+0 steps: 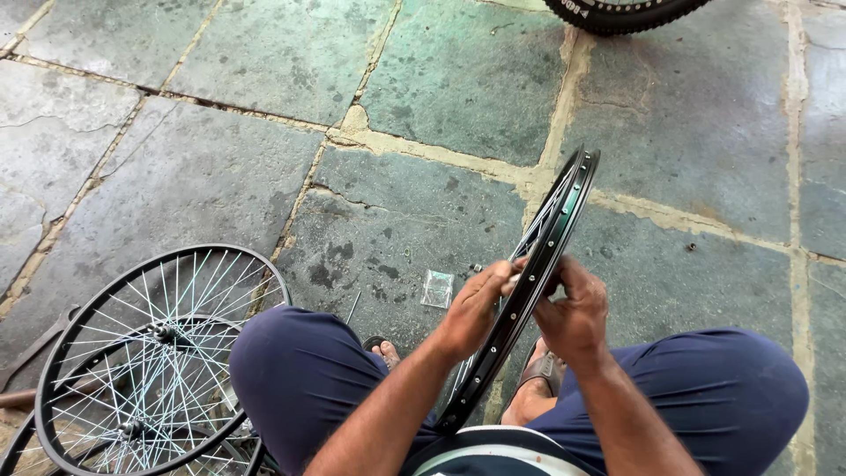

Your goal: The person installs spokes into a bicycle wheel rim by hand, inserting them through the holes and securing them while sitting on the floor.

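We see a black bicycle wheel rim (538,264) standing upright on edge between the person's knees, seen nearly edge-on, running from the lap up and away over the stone floor (423,115). Small holes dot its inner face; thin silver spokes (535,227) show on its left side.

Left hand (471,308) sits against the rim's left side, fingers (493,275) curled tight, pinching something small and pale at the rim; we cannot tell what it is. Right hand (573,313) is on the rim's right side, fingers bent and closed against the rim edge, thumb on top. Both hands touch the rim at about mid-height.

A small clear plastic bag (437,288) lies flat on the floor just left of the left hand; its contents are too small to tell. A thin loose spoke (352,308) lies near it, by the left knee.

Lower left, a stack of finished spoked wheels (159,353) lies flat on the floor, well apart from the rim. A black tyre (621,13) shows at the top edge. Sandalled feet (538,379) rest under the rim.
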